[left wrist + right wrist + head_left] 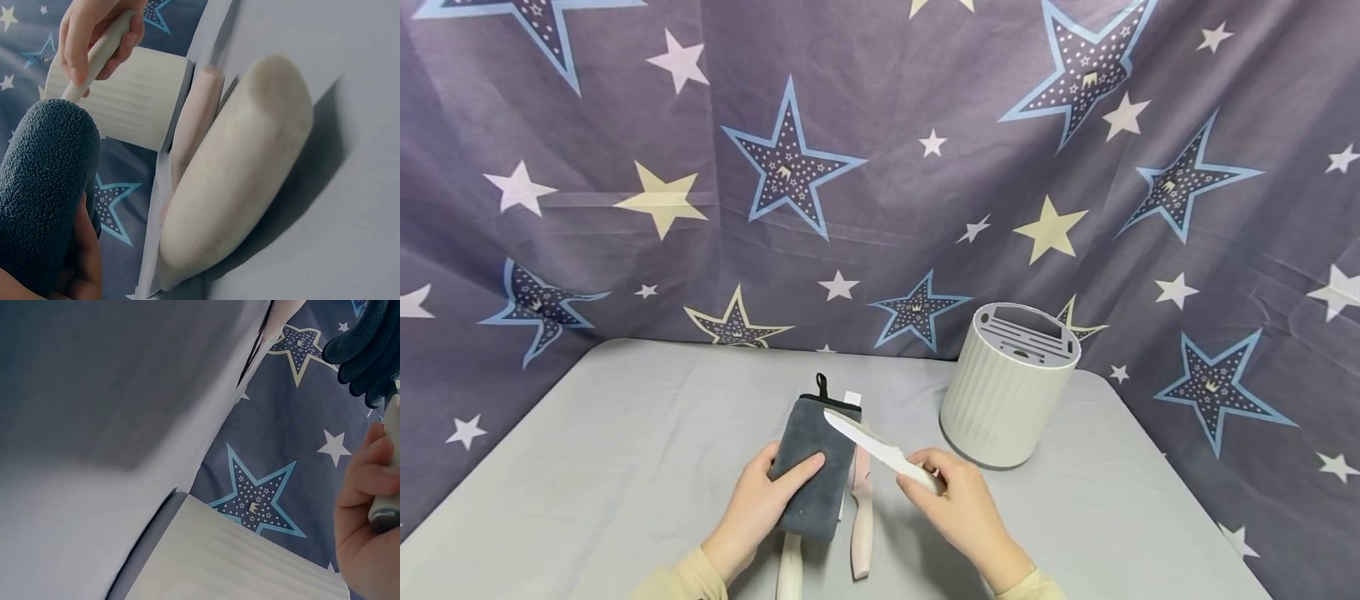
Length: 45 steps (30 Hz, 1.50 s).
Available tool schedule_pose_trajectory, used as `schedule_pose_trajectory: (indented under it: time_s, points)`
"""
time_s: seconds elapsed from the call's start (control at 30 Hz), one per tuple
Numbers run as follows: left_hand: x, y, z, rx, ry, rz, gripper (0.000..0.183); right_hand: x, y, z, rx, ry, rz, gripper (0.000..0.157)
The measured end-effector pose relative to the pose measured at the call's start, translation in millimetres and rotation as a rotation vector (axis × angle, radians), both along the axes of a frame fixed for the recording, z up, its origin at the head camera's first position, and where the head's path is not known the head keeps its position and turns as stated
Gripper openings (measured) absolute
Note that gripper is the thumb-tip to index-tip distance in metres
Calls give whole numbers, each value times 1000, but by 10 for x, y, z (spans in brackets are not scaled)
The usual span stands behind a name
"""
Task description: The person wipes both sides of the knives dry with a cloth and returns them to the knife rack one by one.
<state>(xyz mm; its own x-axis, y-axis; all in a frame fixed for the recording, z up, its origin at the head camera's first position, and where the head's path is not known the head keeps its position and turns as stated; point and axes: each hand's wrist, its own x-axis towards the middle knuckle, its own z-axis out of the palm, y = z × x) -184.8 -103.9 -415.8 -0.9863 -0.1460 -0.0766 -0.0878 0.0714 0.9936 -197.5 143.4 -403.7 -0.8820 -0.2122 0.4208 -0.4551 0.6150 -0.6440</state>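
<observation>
My left hand grips a folded dark grey cloth with a black hanging loop, thumb across its front. In my right hand is a knife with a white blade and cream handle, held by the handle. Its blade points up and left, and the tip overlaps the cloth's upper part in the head view. Below the cloth lies a second knife with a pinkish blade. Another cream handle, large in the left wrist view, sticks out beneath the cloth, which hides the rest.
A cream ribbed knife block with a grey slotted top stands at the back right of the grey-covered table. Behind the table hangs a dark curtain printed with stars.
</observation>
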Motion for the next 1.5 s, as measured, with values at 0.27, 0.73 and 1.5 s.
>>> schedule_pose_trajectory:
  time_s: [0.27,0.73,1.5]
  points:
    - [-44,-7,4,2,-2,12,48,-46,36,-9,-13,-5,26,13]
    - [-46,73,66,8,2,-27,48,-104,19,30,-13,-25,30,13]
    - [42,303,62,26,9,-86,42,-117,-31,67,-39,18,41,10]
